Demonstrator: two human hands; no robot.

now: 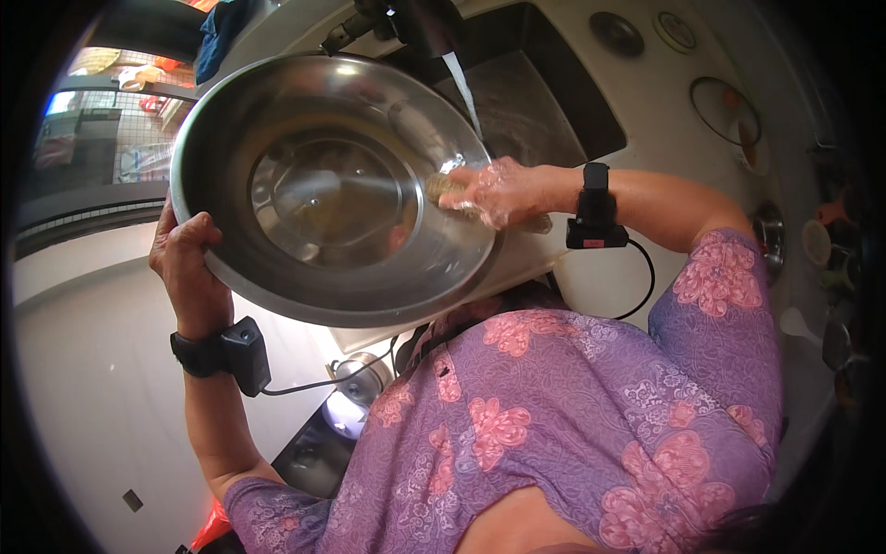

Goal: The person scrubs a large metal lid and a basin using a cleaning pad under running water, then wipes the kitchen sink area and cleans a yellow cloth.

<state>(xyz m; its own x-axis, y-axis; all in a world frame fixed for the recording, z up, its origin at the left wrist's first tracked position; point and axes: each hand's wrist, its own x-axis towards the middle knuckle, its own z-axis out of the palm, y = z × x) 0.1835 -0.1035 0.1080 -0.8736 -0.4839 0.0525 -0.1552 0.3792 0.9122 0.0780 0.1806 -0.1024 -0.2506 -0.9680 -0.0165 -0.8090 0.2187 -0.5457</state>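
Observation:
A large stainless steel basin (325, 291) is tilted at the sink's edge, its hollow facing me. My left hand (183, 246) grips the rim on the left, thumb on the inner side. My right hand (495, 194), wet, presses a brownish-green scrubbing pad (446, 188) against the basin's inner wall on the right. Part of the pad is covered by my fingers. From the dark faucet (415, 24) a stream of water (462, 90) falls just behind the basin's right rim, close to my right hand.
Behind the basin lies a dark sink (526, 104) set in a pale countertop (644, 104). A dark round lid (616, 34), a green-rimmed lid (673, 32) and a glass lid (725, 111) rest on it. A blue cloth (216, 41) hangs at upper left. Cables run from both wrist devices.

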